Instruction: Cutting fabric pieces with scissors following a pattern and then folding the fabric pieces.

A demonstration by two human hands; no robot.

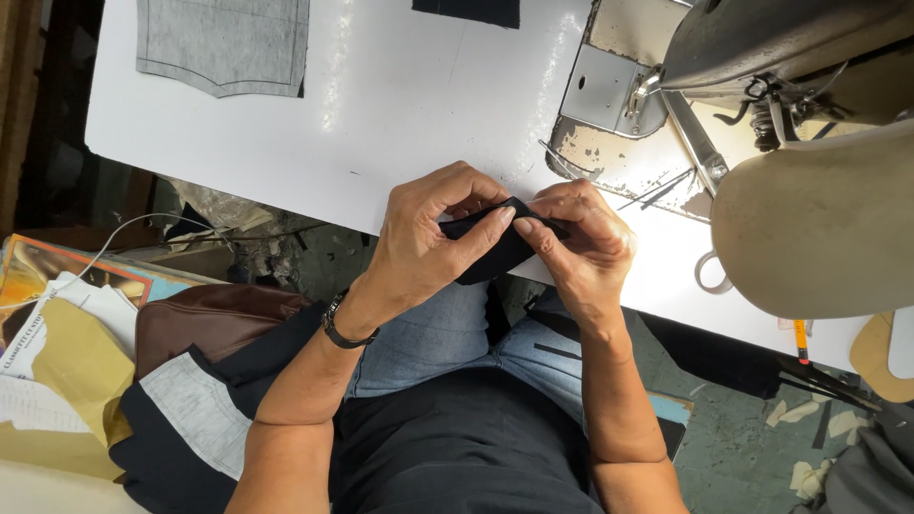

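Left hand (419, 243) and right hand (581, 243) both pinch the small black fabric piece (490, 252); a loosened pinch would likely undo its fold.

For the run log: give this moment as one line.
left hand: pinches black fabric piece | right hand: pinches same piece | place: white table edge

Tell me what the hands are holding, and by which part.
Both the left hand and right hand pinch a small black fabric piece along its upper edge.
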